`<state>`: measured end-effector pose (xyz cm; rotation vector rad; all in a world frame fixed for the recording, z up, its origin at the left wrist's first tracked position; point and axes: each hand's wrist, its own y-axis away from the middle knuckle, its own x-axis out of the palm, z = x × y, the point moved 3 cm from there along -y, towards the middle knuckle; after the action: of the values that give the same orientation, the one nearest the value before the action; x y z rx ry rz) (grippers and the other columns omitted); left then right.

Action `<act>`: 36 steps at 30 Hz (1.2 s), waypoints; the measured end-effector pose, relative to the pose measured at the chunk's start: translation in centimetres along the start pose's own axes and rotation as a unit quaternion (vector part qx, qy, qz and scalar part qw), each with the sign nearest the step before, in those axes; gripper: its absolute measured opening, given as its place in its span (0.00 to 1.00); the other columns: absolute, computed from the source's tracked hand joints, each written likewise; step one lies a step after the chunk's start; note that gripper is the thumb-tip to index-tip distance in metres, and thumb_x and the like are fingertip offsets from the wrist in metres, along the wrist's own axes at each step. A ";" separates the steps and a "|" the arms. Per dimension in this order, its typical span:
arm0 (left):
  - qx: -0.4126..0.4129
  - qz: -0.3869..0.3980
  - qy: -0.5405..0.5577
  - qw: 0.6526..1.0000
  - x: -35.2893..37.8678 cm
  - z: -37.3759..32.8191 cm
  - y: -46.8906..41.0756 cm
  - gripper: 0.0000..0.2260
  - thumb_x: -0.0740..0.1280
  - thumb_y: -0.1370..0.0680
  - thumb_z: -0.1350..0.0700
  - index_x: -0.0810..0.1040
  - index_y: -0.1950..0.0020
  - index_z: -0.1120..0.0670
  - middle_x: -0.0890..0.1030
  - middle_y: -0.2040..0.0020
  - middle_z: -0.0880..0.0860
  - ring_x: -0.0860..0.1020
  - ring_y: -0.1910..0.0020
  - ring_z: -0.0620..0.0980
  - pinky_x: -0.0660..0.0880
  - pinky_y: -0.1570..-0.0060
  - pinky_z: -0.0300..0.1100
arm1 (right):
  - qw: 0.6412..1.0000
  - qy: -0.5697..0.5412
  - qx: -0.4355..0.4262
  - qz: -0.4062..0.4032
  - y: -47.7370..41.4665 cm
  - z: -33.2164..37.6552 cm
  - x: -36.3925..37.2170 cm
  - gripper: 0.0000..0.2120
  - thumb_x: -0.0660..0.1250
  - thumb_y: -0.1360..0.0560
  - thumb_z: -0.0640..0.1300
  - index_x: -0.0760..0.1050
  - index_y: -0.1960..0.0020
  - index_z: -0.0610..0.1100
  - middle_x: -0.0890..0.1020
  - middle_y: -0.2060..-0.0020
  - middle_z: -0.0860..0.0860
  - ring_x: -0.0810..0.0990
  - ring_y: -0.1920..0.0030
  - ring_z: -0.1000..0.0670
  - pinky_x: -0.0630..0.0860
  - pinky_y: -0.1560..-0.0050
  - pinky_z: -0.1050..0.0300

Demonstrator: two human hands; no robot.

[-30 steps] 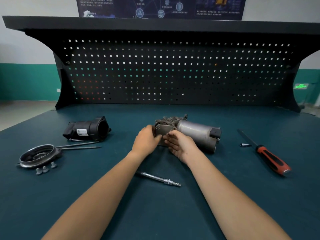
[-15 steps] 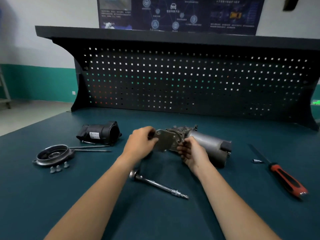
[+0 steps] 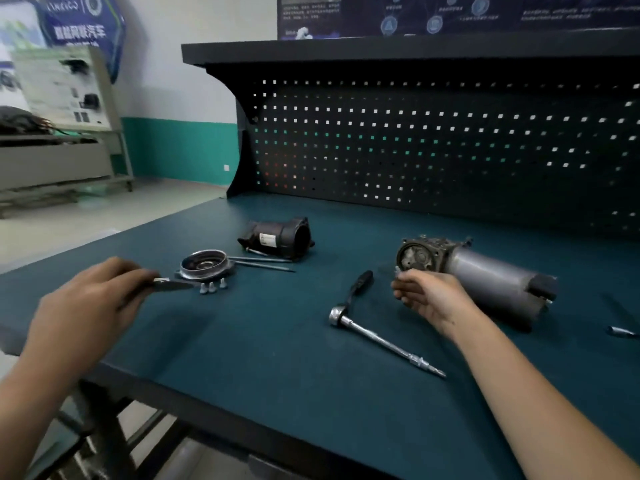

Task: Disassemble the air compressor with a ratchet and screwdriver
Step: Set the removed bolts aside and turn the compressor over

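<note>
The grey compressor body [image 3: 485,275] lies on the bench at the right, its uncovered round end [image 3: 417,256] facing me. My left hand [image 3: 90,299] is out to the left and pinches a flat dark cover plate [image 3: 171,285], held edge-on just above the bench beside the round metal flange [image 3: 205,265]. My right hand [image 3: 424,296] hovers in front of the compressor's open end with fingers curled around small light-coloured bits; what they are is unclear. The ratchet [image 3: 374,330] lies on the bench between my hands.
Three small bolts [image 3: 212,286] sit by the flange, with two long thin bolts [image 3: 263,263] and a black housing [image 3: 278,235] behind. A small bit [image 3: 620,330] lies at the right edge. The pegboard stands behind; the bench's front-left edge is near my left arm.
The cover plate has come off the compressor's end and my left hand has carried it left toward the flange. My right hand has let go of the compressor end. My view has swung left.
</note>
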<state>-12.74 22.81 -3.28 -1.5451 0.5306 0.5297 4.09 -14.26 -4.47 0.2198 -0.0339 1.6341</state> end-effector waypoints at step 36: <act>-0.057 0.238 0.447 0.860 4.3 -14.9 -4.9 0.12 0.69 0.26 0.66 0.79 0.62 0.49 0.81 0.70 0.43 0.75 0.72 0.39 0.75 0.67 0.34 | 0.951 0.152 -0.167 0.213 6.0 -1.3 6.8 0.10 0.71 0.30 0.37 0.80 0.62 0.52 0.81 0.72 0.55 0.77 0.70 0.59 0.75 0.63 0.67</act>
<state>-6.15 8.02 -1.55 -1.7304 1.6527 0.1673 -2.38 -7.78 -4.01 -0.3221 -0.1292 2.0442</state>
